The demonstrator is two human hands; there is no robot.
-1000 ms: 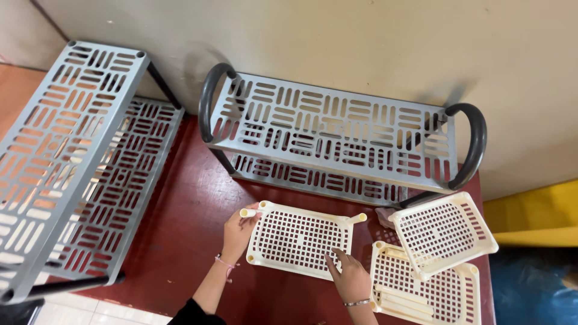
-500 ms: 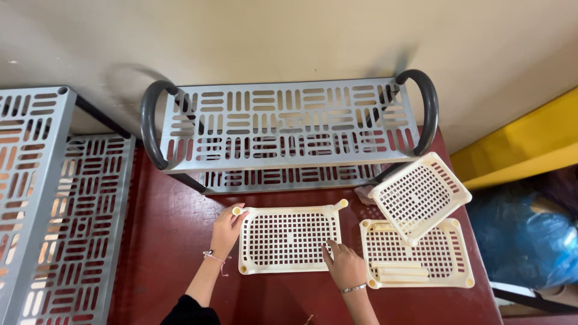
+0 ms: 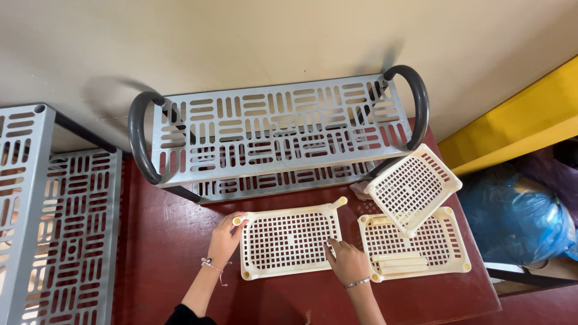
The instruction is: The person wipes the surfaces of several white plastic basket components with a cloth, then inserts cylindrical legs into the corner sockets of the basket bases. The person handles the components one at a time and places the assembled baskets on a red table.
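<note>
A cream perforated plastic shelf tray [image 3: 290,241] lies flat on the dark red floor [image 3: 162,241]. My left hand [image 3: 224,239] grips its left edge near the upper left corner peg. My right hand [image 3: 345,259] rests on its lower right corner, fingers closed over the rim. A second cream tray [image 3: 448,238] lies flat to the right, with cream tubes [image 3: 398,262] lying in it. A third cream tray [image 3: 413,188] leans tilted over that one.
A grey slotted two-tier rack [image 3: 277,129] with dark round end hoops stands against the cream wall behind the trays. A larger grey slotted rack [image 3: 54,222] stands at the left. A blue plastic bag [image 3: 518,216] and a yellow surface [image 3: 512,120] are at the right.
The view has shifted so the trays and grey rack sit further right and closer. Both hands stay on the middle tray, which now lies squarer to me.
</note>
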